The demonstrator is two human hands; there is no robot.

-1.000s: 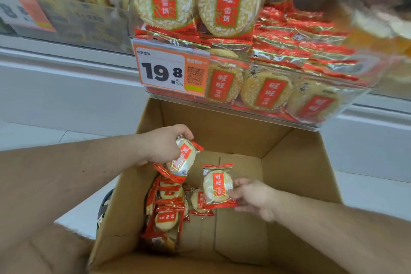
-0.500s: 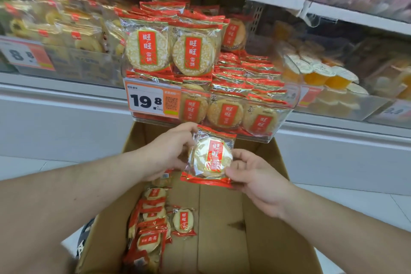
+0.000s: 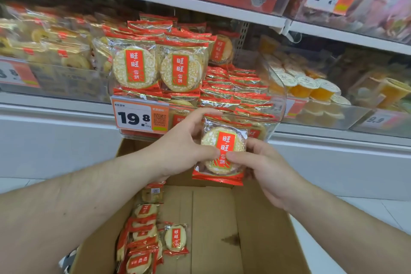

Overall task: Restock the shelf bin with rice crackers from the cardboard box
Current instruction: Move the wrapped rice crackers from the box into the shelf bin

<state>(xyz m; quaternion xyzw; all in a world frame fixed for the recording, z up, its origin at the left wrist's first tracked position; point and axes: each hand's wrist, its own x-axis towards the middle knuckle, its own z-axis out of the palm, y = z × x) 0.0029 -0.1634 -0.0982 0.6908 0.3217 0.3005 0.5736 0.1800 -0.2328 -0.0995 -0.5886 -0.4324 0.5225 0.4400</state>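
Between your two hands, a rice cracker packet (image 3: 222,151) stands upright with its red label facing you, held above the far end of the cardboard box (image 3: 213,229) and just in front of the clear shelf bin (image 3: 275,95). Your left hand (image 3: 180,149) comes in from the lower left with the forearm stretched across the box's left wall; its thumb presses the front of the packet near the middle, and its fingers curl over the packet's upper left corner. Your right hand (image 3: 266,169) reaches in from the lower right, the thumb pinching the front of the packet just beside your left thumb, the other fingers wrapped behind the right edge. Both hands are therefore gripping the same packet. You cannot tell whether a second packet lies behind it.

Below your left wrist, more cracker packets (image 3: 142,236) lie heaped along the left wall of the box, and a single packet (image 3: 175,238) lies flat just to their right on the box floor. Beyond your hands, the bin is piled high with matching packets, two of them (image 3: 158,69) standing face-out at the front. An orange and white price tag reading 19.8 (image 3: 140,118) hangs on the bin's front, just left of your left hand. To the right of your right hand, further along the shelf, sit cups of orange jelly (image 3: 311,87).
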